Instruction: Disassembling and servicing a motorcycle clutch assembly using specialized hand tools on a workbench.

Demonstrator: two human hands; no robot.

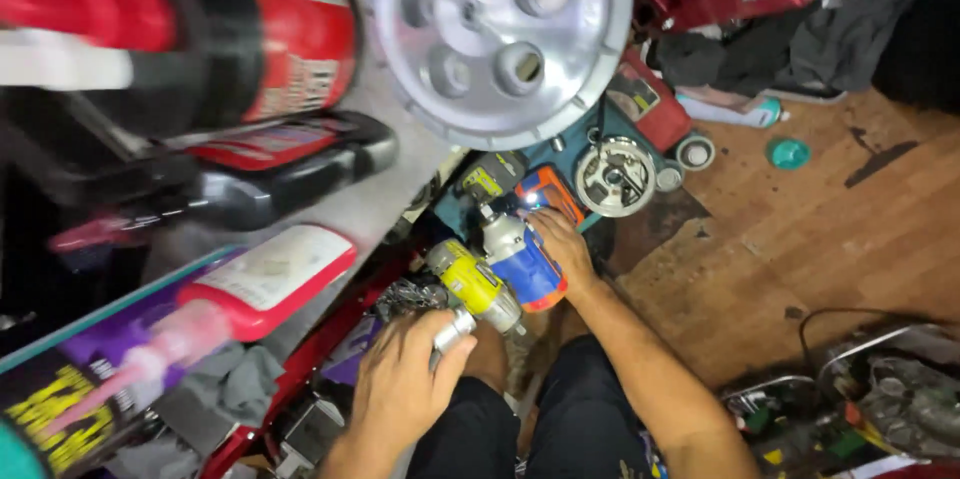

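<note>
1. I am crouching over a wooden floor [800,239], looking down past my knees at two power tools held close together.
2. My left hand [400,384] is closing around the metal nose of the yellow drill [470,284], fingers curled over the silver chuck end; it is grasping that part firmly, as far as I can tell.
3. My right hand [562,244] is resting on the blue and orange drill [525,259], fingers wrapped over its top, holding it just beside the yellow one. A small light is shining at its front end.
4. Both drills are sitting low between my knees, touching or nearly touching each other, above a teal case [580,154].
5. I judge that I am in the middle of sorting or picking between the two tools, with both grasped and neither lifted clear.
6. The next move is calling for a steady grip on one tool and room to draw it away without knocking the round metal part [613,174] lying just behind.
7. A large silver wheel [500,34] and red bottles [265,289] are crowding the shelf on my left.
</note>
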